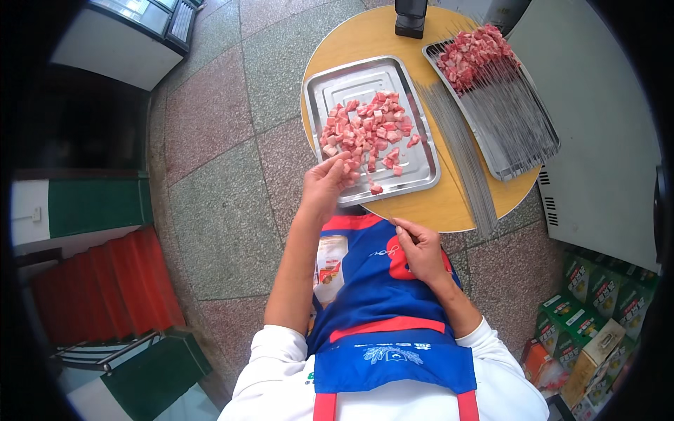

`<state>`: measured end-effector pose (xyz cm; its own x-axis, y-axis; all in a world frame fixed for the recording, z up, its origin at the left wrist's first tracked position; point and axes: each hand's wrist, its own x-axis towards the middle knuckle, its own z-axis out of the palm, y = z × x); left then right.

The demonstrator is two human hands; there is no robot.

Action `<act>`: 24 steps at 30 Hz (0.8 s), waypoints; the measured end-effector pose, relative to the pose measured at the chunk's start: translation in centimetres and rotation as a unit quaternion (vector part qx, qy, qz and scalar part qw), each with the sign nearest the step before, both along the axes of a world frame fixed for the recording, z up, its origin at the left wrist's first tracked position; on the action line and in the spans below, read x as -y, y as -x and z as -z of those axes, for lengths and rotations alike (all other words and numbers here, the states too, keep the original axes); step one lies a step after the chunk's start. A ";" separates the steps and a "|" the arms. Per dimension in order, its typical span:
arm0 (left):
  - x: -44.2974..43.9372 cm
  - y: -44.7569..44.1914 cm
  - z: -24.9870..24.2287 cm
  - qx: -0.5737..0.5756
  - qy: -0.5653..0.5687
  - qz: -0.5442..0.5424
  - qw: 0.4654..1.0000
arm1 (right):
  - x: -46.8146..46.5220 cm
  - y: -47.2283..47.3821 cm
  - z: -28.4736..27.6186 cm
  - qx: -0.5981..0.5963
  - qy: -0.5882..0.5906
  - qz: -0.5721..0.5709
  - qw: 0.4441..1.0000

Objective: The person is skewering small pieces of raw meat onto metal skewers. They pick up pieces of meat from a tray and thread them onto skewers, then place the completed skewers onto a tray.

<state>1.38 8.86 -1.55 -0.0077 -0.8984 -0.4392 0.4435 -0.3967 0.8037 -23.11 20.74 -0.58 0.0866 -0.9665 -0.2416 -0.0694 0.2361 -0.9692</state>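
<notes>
A metal tray on the round table holds a heap of raw meat cubes. At the tray's near left edge, my left hand has its fingertips at meat cubes; whether it grips one is not clear. My right hand, over the apron just off the table's edge, pinches a thin metal skewer. On the skewer's far part is a piece of meat, over the tray's near rim. Bare metal skewers lie in a bundle right of the tray. A second tray holds many skewers threaded with meat.
The round wooden table has a black device standing at its far edge. A pale cabinet stands close on the right, with green printed boxes below it. A red curtain-like sheet is at the left.
</notes>
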 end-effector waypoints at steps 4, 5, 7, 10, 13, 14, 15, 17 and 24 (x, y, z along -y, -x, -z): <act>-0.1 0.7 -0.9 0.021 0.002 -0.002 1.000 | 0.1 -0.1 -0.5 0.003 -0.008 -0.007 1.000; -0.1 0.6 -0.8 0.038 0.016 0.010 0.999 | 0.2 -0.1 -0.5 -0.002 -0.007 -0.008 1.000; -0.4 0.3 -0.1 0.071 0.043 0.033 0.996 | 0.1 0.1 -0.4 -0.013 -0.004 -0.011 1.000; -0.4 -0.3 0.3 0.098 0.051 0.034 0.993 | 0.0 -0.1 0.1 0.000 0.009 -0.009 1.000; -0.5 -0.3 0.0 0.093 0.056 0.028 0.994 | 0.0 -0.1 0.1 -0.001 0.015 -0.009 1.000; -0.5 -0.4 0.1 0.096 0.058 0.033 0.993 | 0.0 -0.2 0.0 -0.001 0.013 -0.007 1.000; -0.5 -0.6 0.1 0.101 0.061 0.037 0.992 | -0.1 -0.2 0.0 0.000 0.012 -0.006 1.000; -0.6 -0.8 0.3 0.102 0.064 0.043 0.992 | -0.1 -0.3 -0.1 0.003 0.007 -0.007 1.000; -0.5 -0.5 0.3 0.012 0.059 0.044 0.997 | -0.1 -0.3 -0.3 0.001 0.008 -0.017 1.000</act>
<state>1.83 9.38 -1.85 -0.0795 -0.9398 -0.3323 0.3908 -0.3361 0.8569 -22.84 20.85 -0.26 0.1204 -0.9666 -0.2262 -0.0756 0.2182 -0.9730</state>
